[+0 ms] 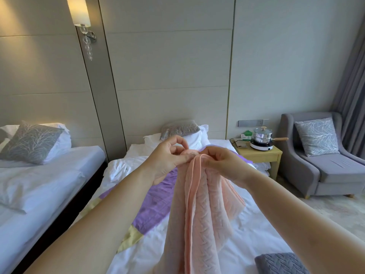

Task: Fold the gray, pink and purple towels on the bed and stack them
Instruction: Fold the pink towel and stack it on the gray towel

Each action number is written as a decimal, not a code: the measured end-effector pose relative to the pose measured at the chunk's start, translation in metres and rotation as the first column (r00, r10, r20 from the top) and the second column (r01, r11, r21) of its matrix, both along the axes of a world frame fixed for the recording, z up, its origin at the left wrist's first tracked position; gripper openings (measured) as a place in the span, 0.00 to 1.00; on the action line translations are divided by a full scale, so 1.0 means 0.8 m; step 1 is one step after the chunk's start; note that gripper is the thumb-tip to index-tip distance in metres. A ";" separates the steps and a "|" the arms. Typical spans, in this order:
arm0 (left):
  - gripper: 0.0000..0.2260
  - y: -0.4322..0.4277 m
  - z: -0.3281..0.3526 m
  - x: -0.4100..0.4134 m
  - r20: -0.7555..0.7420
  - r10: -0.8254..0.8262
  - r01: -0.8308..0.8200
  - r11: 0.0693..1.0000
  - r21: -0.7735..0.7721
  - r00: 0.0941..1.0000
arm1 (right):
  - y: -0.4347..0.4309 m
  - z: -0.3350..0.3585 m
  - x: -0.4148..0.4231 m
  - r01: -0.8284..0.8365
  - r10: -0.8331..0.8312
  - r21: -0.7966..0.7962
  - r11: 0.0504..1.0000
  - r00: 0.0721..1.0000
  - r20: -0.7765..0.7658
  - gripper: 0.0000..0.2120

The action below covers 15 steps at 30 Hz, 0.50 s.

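Both hands are raised above the middle of the bed point(256, 224), the left hand point(167, 157) and the right hand point(225, 161) each pinching the top edge of the pink towel point(199, 218), which hangs in loose folds. The step in hand looks like finding its corners (the gray towel point(280, 263) already lies folded at the bed's near right edge). Next, I judge, the hands must draw apart along the hem to spread it before folding, while the purple towel point(156, 200) waits flat beneath.

Soft daylight fills my view, brightest toward the curtain point(351, 91). The wall lamp point(79, 11) casts a warm yellow patch on the panels beside it. Wall lines bow at the frame edges; everything looks slightly soft, shadows faint.
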<state>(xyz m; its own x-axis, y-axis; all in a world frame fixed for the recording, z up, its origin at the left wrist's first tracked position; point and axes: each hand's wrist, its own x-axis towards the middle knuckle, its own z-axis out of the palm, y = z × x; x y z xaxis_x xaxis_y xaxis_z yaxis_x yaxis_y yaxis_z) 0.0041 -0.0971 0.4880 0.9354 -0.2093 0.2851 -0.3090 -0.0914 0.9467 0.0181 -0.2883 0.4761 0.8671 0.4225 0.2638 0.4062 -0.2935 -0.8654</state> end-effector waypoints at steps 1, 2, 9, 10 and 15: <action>0.05 -0.001 -0.001 -0.002 0.002 -0.003 0.003 1.000 0.008 1.000 | 0.001 -0.001 0.000 0.020 -0.020 0.014 1.000 1.000 0.004 0.09; 0.02 -0.002 -0.002 -0.004 -0.002 0.002 -0.002 1.000 0.027 1.000 | 0.002 -0.002 0.000 0.042 -0.042 0.033 0.999 0.999 0.007 0.11; 0.14 -0.009 -0.005 -0.006 0.304 0.158 -0.300 0.808 0.507 0.939 | 0.007 -0.003 0.007 0.113 -0.117 0.119 0.986 0.993 0.023 0.13; 0.08 -0.008 -0.001 -0.004 0.332 0.158 -0.319 0.796 0.515 0.930 | 0.006 -0.001 0.008 0.118 -0.122 0.125 0.985 0.992 0.023 0.14; 0.10 -0.001 0.031 0.016 0.231 0.138 -0.228 0.872 0.432 0.963 | -0.004 0.001 0.017 0.136 -0.152 0.102 0.986 0.973 0.172 0.09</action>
